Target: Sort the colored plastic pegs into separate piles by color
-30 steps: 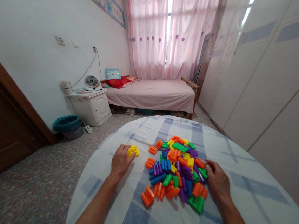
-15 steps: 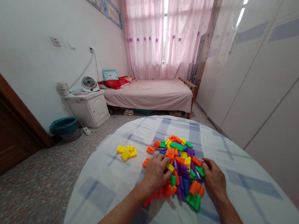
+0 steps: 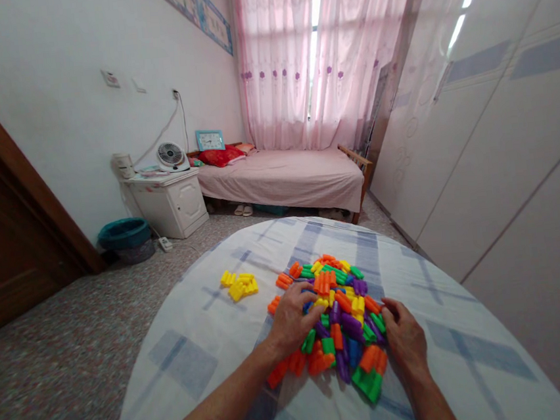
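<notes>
A heap of orange, green, yellow, purple and blue ribbed plastic blocks (image 3: pixel 351 325) lies on a round table. My left hand (image 3: pixel 293 317) reaches over the heap's left side, with thumb and fingertips closed around a yellow block (image 3: pixel 321 303). Just beyond the fingertips, an orange block (image 3: pixel 325 283) rests on top. My right hand (image 3: pixel 405 333) stays at the heap's right edge, loosely curled, thumb and forefinger apart and nothing seen between them. It is beside a green block (image 3: pixel 378 323) and an orange one. Several yellow blocks (image 3: pixel 240 285) form a separate group farther left.
A white and blue checked cloth (image 3: pixel 188 390) covers the table. Beyond it stand a bed (image 3: pixel 286 173), a white cabinet (image 3: pixel 168 204) bearing a fan (image 3: pixel 172 155), and a teal-rimmed bin (image 3: pixel 124 235). A tall wardrobe (image 3: pixel 497 149) lines the right side.
My left thumb has come nearer the fingertips, and the yellow block has shifted away from me. Green and purple blocks below it now show. My right hand has barely moved.
</notes>
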A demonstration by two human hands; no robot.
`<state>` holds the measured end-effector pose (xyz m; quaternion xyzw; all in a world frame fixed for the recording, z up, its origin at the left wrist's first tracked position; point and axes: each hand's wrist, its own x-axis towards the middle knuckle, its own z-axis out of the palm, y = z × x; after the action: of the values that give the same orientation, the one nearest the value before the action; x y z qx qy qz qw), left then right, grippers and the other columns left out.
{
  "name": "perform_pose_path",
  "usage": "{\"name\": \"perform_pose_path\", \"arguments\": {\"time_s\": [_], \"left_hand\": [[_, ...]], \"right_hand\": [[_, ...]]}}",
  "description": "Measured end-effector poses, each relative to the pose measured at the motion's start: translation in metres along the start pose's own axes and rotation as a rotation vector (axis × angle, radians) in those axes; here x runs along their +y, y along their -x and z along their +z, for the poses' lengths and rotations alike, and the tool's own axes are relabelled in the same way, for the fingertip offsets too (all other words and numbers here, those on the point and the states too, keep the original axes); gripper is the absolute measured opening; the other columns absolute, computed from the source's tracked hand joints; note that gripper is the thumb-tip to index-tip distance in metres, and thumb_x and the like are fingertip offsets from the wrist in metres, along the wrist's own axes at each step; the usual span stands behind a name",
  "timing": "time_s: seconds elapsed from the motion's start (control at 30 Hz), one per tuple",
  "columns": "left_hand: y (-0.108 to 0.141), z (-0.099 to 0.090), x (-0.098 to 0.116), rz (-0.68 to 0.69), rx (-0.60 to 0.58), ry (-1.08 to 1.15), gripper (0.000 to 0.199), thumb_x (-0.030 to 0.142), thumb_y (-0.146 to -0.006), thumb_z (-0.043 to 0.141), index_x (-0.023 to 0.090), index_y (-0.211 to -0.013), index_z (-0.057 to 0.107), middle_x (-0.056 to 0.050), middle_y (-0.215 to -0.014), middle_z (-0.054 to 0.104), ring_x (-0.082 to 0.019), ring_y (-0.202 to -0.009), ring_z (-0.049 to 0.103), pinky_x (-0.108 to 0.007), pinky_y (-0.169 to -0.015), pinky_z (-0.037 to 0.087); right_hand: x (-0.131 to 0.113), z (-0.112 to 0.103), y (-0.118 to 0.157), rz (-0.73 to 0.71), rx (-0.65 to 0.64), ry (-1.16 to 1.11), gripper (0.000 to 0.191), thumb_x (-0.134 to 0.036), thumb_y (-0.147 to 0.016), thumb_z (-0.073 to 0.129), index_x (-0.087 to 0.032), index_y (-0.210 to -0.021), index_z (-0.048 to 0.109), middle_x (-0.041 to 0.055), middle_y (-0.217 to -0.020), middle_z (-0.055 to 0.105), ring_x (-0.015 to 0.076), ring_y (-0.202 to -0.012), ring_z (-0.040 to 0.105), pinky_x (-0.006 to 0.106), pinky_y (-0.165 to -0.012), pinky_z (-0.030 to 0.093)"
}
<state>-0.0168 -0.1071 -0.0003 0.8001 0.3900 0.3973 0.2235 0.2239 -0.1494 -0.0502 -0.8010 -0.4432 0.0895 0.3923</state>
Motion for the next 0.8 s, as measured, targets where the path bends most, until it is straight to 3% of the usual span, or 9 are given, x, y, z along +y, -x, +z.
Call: {"name": "perform_pose_path", "arguments": {"time_s": [0.07, 0.13, 0.27, 0.37, 0.47, 0.6, 0.7, 0.8], "left_hand": [[-0.002, -0.017, -0.009, -0.051, 0.057, 0.062, 0.019, 0.031, -0.085, 0.051, 0.021, -0.091, 0.066, -0.004, -0.100, 0.065, -0.016, -0.094, 0.059, -0.029, -0.085, 0.046], [-0.008, -0.039, -0.026, -0.073, 0.147, -0.010, 0.021, 0.032, -0.086, 0.049, 0.020, -0.093, 0.065, -0.002, -0.092, 0.067, -0.015, -0.087, 0.061, -0.027, -0.079, 0.047], [-0.023, -0.083, -0.078, -0.155, 0.308, -0.421, 0.021, 0.033, -0.085, 0.050, 0.022, -0.096, 0.064, -0.003, -0.099, 0.066, -0.017, -0.090, 0.061, -0.027, -0.081, 0.046], [-0.031, -0.101, -0.113, -0.254, 0.218, -0.697, 0.023, 0.030, -0.085, 0.048, 0.021, -0.099, 0.063, -0.005, -0.101, 0.065, -0.019, -0.093, 0.059, -0.029, -0.080, 0.045], [-0.031, -0.104, -0.131, -0.279, 0.104, -0.772, 0.018, 0.025, -0.082, 0.048, 0.020, -0.086, 0.066, -0.006, -0.091, 0.066, -0.020, -0.087, 0.060, -0.029, -0.076, 0.046], [-0.028, -0.096, -0.131, -0.256, 0.027, -0.768, 0.025, 0.025, -0.083, 0.046, 0.019, -0.068, 0.065, -0.006, -0.077, 0.065, -0.020, -0.081, 0.060, -0.031, -0.077, 0.045], [-0.028, -0.087, -0.115, -0.208, 0.043, -0.760, 0.024, 0.026, -0.085, 0.043, 0.018, -0.084, 0.066, -0.010, -0.095, 0.065, -0.023, -0.096, 0.057, -0.037, -0.088, 0.042], [-0.028, -0.067, -0.085, -0.055, 0.028, -0.576, 0.022, 0.025, -0.086, 0.045, 0.020, -0.097, 0.064, -0.007, -0.104, 0.064, -0.021, -0.102, 0.054, -0.034, -0.092, 0.041]], "right_hand": [[0.000, 0.000, 0.000, 0.009, 0.003, 0.006, 0.044, -0.040, -0.078, 0.034, -0.020, -0.108, 0.059, 0.0077, -0.108, 0.064, 0.0239, -0.098, 0.058, 0.034, -0.082, 0.041], [0.000, 0.000, 0.000, 0.010, 0.003, 0.019, 0.044, -0.040, -0.079, 0.034, -0.020, -0.108, 0.059, 0.0079, -0.109, 0.064, 0.0241, -0.099, 0.057, 0.034, -0.083, 0.041], [0.001, 0.001, 0.000, 0.009, -0.005, 0.037, 0.044, -0.041, -0.079, 0.034, -0.020, -0.108, 0.059, 0.0079, -0.109, 0.063, 0.0246, -0.098, 0.057, 0.035, -0.083, 0.041], [0.002, 0.001, -0.001, 0.023, -0.002, 0.050, 0.043, -0.041, -0.079, 0.034, -0.021, -0.108, 0.059, 0.0077, -0.109, 0.064, 0.0251, -0.097, 0.058, 0.035, -0.080, 0.042], [0.003, 0.001, -0.002, 0.005, -0.005, 0.057, 0.044, -0.041, -0.079, 0.033, -0.020, -0.107, 0.059, 0.0084, -0.110, 0.063, 0.0253, -0.098, 0.058, 0.035, -0.081, 0.041], [0.004, 0.001, -0.003, 0.003, -0.011, 0.060, 0.044, -0.041, -0.079, 0.033, -0.021, -0.108, 0.059, 0.0076, -0.110, 0.063, 0.0242, -0.098, 0.058, 0.035, -0.082, 0.041], [0.003, 0.001, -0.002, 0.021, -0.006, 0.067, 0.044, -0.041, -0.078, 0.033, -0.021, -0.108, 0.059, 0.0069, -0.109, 0.064, 0.0239, -0.098, 0.058, 0.035, -0.082, 0.041], [0.001, 0.001, -0.001, 0.009, 0.002, 0.055, 0.044, -0.041, -0.078, 0.033, -0.021, -0.107, 0.059, 0.0070, -0.109, 0.064, 0.0235, -0.098, 0.058, 0.034, -0.082, 0.041]]}}
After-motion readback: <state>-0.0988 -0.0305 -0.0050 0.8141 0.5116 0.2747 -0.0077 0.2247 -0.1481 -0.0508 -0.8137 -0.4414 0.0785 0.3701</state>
